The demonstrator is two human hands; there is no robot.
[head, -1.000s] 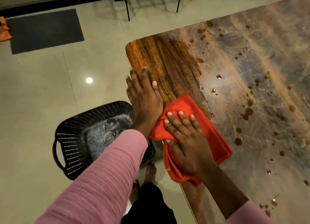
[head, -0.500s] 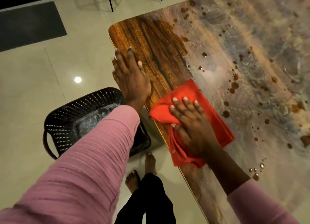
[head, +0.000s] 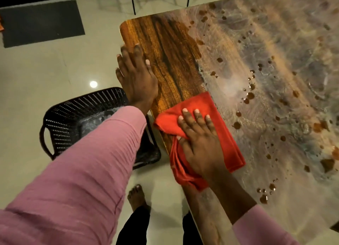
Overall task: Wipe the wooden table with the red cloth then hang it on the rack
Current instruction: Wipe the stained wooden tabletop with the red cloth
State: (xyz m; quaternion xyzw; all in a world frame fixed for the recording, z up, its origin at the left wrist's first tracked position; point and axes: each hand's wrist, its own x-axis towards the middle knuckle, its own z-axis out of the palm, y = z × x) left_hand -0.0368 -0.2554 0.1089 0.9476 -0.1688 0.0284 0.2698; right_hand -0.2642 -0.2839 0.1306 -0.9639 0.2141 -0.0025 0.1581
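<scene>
First, floor mat [head: 42,22]: dark rectangle, far left, lying flat on the pale tiled floor [head: 36,76].
Basket [head: 60,127]: black, perforated walls, loop handle on its left side; stood on the floor just beside the tabletop's left edge, partly hidden under the left sleeve.
Left sleeve [head: 82,171]: pink, ribbed; ran from the lower left corner up toward the tabletop.
Left hand [head: 137,79]: palm down, fingers straight and together, holding nothing; rested flat on the left edge of the tabletop, outer fingers past the rim.
Foot [head: 136,197]: bare, on the floor below the basket, beside the tabletop edge.
Tabletop [head: 170,57]: wood grain, dark and clean in a strip along the left side.
Red cloth [head: 198,107]: folded, lying on the tabletop at the border between the clean strip and the grey film; its near-left part bunched and drooped over the edge.
Right hand [head: 200,142]: palm down on the red cloth, fingers straight and spread, pressing it to the surface; cloth gathered into folds beside the thumb.
Grey film [head: 275,43]: cloudy, swirled, covering the tabletop to the right of the cloth.
Brown drops [head: 250,95]: scattered over the film, several just right of the cloth.
</scene>
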